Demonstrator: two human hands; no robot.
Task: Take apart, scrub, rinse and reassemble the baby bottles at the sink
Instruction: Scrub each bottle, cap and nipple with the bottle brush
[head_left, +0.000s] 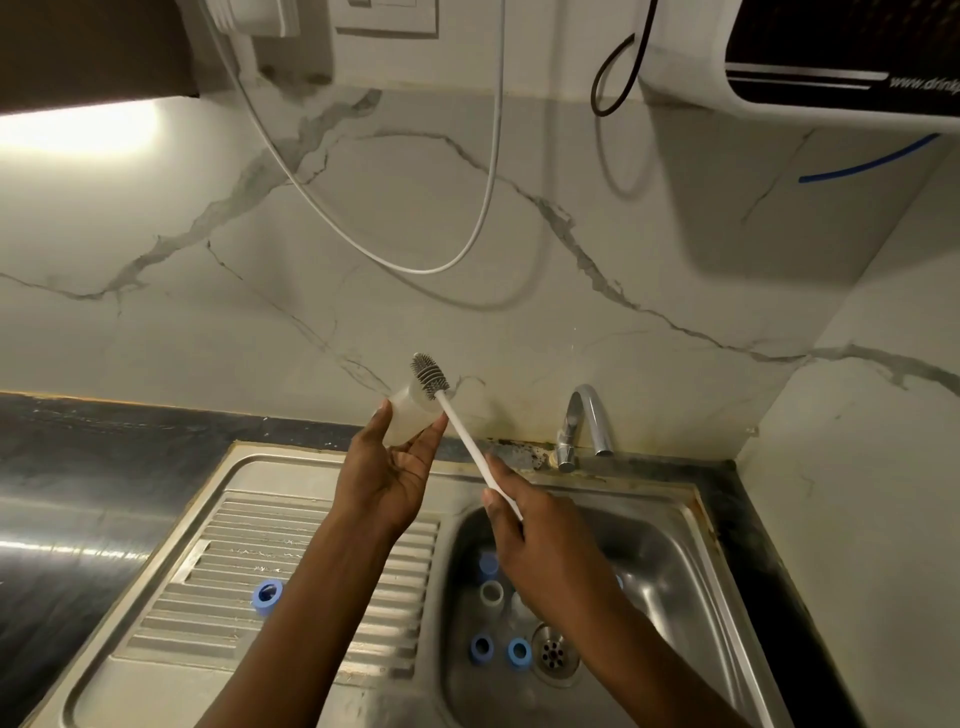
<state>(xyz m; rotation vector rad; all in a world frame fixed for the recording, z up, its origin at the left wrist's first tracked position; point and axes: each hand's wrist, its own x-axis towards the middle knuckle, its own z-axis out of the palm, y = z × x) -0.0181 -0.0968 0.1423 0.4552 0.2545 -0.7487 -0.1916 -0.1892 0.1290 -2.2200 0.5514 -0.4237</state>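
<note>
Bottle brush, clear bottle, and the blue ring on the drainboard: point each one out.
bottle brush (430, 375), head view, on its grey bristle head.
clear bottle (408, 423), head view, on its side wall.
blue ring (264, 606), head view, on its outer side.

The sink (670, 556) is dull brushed steel, ribbed at left; the tap (587, 415) bright chrome. Smooth veined marble wall (415, 234), dark glossy stone counter (78, 519). Cloudy plastic bottle (408, 418); brush (467, 438) white plastic, grey rubbery bristles.

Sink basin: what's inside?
Two blue rings beside the drain, a pale cylindrical part and another blue piece. The right hand covers whatever lies beneath it.
</note>
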